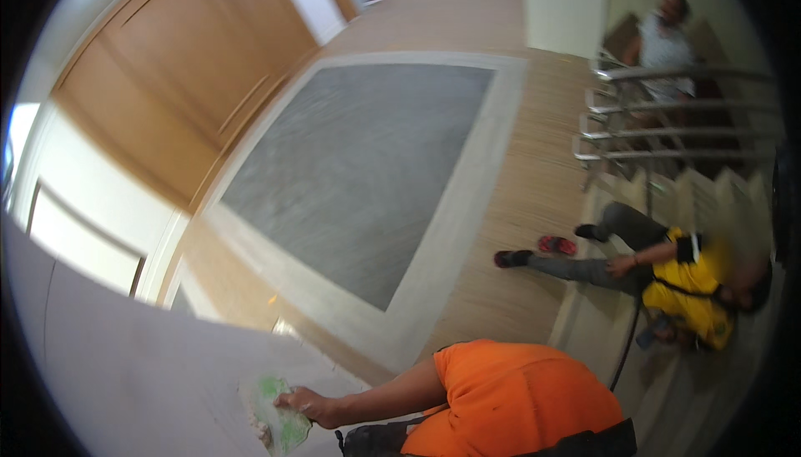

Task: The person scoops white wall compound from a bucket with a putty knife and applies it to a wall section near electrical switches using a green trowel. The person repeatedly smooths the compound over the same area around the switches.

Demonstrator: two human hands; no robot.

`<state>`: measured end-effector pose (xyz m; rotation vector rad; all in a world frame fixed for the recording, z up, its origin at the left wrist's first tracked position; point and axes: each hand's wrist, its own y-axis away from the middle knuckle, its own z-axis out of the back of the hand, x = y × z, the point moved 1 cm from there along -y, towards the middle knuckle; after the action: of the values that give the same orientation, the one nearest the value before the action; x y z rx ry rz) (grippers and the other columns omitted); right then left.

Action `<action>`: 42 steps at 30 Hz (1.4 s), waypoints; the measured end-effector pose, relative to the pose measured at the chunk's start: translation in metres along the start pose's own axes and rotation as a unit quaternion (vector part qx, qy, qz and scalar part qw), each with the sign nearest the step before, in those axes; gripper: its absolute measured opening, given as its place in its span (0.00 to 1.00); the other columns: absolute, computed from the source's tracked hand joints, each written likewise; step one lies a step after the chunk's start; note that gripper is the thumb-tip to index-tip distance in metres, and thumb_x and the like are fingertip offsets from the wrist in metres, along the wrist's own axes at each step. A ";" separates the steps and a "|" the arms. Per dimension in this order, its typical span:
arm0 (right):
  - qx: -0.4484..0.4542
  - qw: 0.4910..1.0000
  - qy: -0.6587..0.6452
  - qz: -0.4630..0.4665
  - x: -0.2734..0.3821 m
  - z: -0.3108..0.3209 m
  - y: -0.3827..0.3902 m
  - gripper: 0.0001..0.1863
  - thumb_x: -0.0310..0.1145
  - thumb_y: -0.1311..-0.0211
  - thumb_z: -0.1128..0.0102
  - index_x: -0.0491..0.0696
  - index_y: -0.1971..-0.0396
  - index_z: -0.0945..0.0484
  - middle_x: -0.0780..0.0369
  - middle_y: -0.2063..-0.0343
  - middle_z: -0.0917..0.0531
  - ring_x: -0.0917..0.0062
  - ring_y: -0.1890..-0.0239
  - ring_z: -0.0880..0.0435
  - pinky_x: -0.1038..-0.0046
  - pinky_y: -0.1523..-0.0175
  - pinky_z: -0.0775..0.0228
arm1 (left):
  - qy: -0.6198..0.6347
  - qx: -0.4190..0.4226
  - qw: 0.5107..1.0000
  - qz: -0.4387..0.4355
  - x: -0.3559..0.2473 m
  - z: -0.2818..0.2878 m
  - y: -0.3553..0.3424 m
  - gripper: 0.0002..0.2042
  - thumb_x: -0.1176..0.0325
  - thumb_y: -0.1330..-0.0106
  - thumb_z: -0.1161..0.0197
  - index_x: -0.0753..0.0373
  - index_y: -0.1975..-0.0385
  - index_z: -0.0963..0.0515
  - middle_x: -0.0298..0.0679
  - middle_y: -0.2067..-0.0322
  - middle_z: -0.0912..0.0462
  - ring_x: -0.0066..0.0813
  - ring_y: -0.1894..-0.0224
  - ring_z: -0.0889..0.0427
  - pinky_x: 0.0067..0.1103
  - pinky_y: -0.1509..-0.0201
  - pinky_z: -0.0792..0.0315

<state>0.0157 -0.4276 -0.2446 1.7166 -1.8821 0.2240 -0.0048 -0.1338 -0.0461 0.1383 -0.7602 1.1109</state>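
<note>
At lower L, R hand half-curled on edge of green-white pad (exact kind unclear) set against pale sfc, L hand out of view, grip unknown: prob. best kept flat w/ light, even pressure, wrist loose, edges not digging in.

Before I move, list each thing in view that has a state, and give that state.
Grip: closed on the green-and-white piece
Green-and-white piece: held at the pale surface, contact unclear
Red-and-black sandal: off the foot, on the floor
Person in yellow: seated on the stairs
Wooden door: appears shut
</note>
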 end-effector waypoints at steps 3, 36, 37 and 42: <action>-0.030 0.999 -0.023 0.031 0.012 0.026 -0.010 0.20 0.44 0.33 0.41 0.41 0.54 0.23 0.61 0.65 0.18 0.72 0.67 0.16 0.64 0.64 0.22 | 0.069 -0.075 0.993 -0.067 -0.035 0.010 -0.034 0.35 0.50 0.31 0.41 0.60 0.28 0.37 0.46 0.28 0.36 0.49 0.24 0.44 0.49 0.21 0.54; 0.061 0.985 -0.160 -0.037 0.010 0.059 -0.015 0.16 0.30 0.36 0.35 0.45 0.50 0.24 0.61 0.55 0.14 0.73 0.54 0.12 0.70 0.43 0.20 | 0.139 -0.132 0.978 -0.078 -0.022 -0.039 -0.038 0.30 0.50 0.30 0.42 0.60 0.32 0.31 0.45 0.31 0.31 0.49 0.26 0.39 0.48 0.22 0.51; 0.055 0.985 -0.160 -0.043 0.009 0.059 -0.015 0.16 0.30 0.36 0.34 0.45 0.50 0.23 0.61 0.55 0.14 0.73 0.55 0.12 0.69 0.43 0.20 | 0.137 -0.131 0.979 -0.077 -0.019 -0.040 -0.038 0.30 0.50 0.30 0.42 0.60 0.32 0.31 0.45 0.31 0.31 0.49 0.26 0.39 0.48 0.22 0.51; 0.012 0.981 -0.180 -0.070 -0.007 0.073 -0.036 0.16 0.31 0.37 0.32 0.45 0.50 0.22 0.61 0.56 0.13 0.72 0.56 0.11 0.69 0.44 0.18 | 0.135 -0.133 0.979 -0.077 -0.013 -0.042 -0.033 0.30 0.50 0.30 0.42 0.60 0.33 0.30 0.45 0.32 0.30 0.50 0.26 0.38 0.48 0.22 0.51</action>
<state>0.0283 -0.4625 -0.3172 2.0021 -1.9998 -0.1296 0.0402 -0.1396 -0.0771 -0.1755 -0.6361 0.8511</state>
